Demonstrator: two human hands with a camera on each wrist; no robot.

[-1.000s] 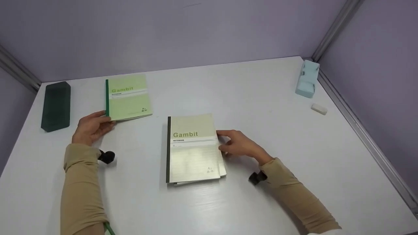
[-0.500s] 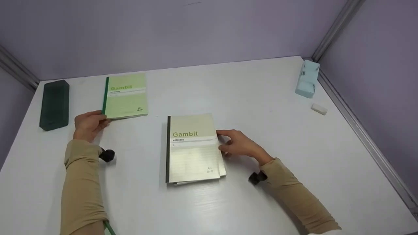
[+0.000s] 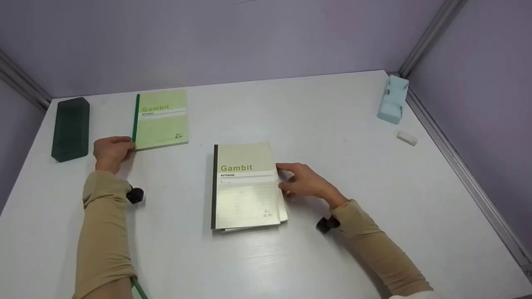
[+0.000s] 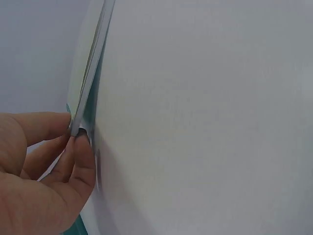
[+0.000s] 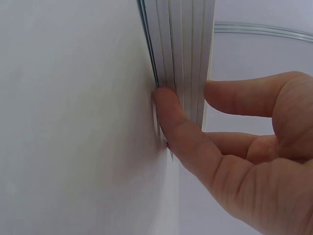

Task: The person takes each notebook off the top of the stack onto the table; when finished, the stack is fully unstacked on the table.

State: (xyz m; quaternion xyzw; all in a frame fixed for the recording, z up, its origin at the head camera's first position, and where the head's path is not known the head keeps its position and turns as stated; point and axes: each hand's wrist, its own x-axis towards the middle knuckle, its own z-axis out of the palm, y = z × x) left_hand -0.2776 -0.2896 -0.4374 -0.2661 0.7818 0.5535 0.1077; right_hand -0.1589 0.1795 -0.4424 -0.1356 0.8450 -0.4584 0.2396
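Observation:
At the back left lies a green notebook (image 3: pixel 162 122) with a dark green spine. My left hand (image 3: pixel 112 151) pinches its near left corner, thumb on the cover and fingers beneath, as the left wrist view shows of the notebook's edge (image 4: pixel 93 68). In the middle of the table sits a stack of notebooks (image 3: pixel 247 187), the top one pale with a black spine, a lower one sticking out askew. At its right edge my right hand (image 3: pixel 305 180) grips the stack. In the right wrist view, thumb and fingers span the several page blocks (image 5: pixel 181 54).
A dark green box (image 3: pixel 70 129) stands at the far left of the white table (image 3: pixel 332 257). At the back right are a light blue case (image 3: pixel 392 99) and a white eraser (image 3: pixel 407 138). Purple walls (image 3: pixel 208 41) border the back and sides.
My left hand has drawn the green notebook slightly leftward, and its near edge has come down closer to the table. The right hand and the stack have stayed in place.

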